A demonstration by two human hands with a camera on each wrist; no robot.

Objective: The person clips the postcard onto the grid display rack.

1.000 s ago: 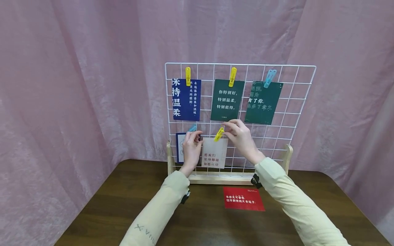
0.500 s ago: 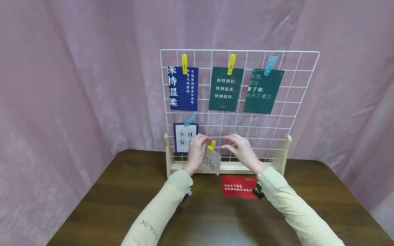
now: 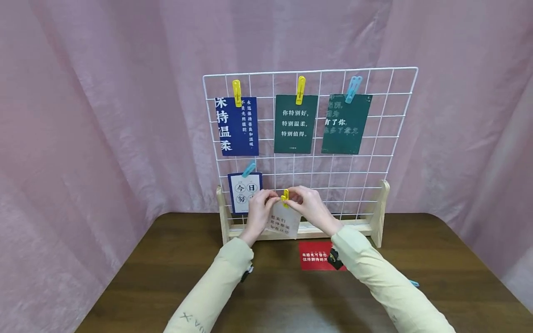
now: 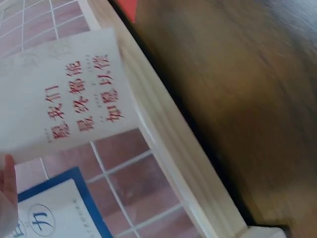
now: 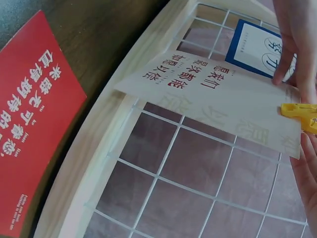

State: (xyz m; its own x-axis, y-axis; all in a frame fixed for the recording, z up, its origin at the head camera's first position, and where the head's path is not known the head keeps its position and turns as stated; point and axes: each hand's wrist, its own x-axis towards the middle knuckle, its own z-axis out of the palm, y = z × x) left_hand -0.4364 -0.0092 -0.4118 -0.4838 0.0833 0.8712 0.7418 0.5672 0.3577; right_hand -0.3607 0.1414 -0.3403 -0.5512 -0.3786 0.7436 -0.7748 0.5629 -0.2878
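A white card with red lettering [image 3: 283, 221] tilts away from the lower part of the wire grid, its printed face showing in both wrist views. My left hand [image 3: 259, 210] pinches its upper left corner between thumb and fingers. At the upper right corner my right hand [image 3: 313, 208] has thumb and forefinger brought together on the card. Between the fingertips, a yellow clip [image 3: 285, 197] bites the top edge, also visible in the right wrist view as the clip [image 5: 299, 113]. Part of the card's top is hidden behind the fingers.
The white wire grid [image 3: 333, 178] stands on a wooden base [image 3: 354, 227]. Clipped on it are a blue card [image 3: 237, 132], two green cards [image 3: 293, 134] and a blue-bordered card [image 3: 239, 208]. A red card [image 3: 312, 261] and a light-blue clip [image 3: 414, 283] lie on the table.
The right hand parted from the yellow clip, then came back to the card. The left hand drew the card down and tilted it; it has since swung nearer level.
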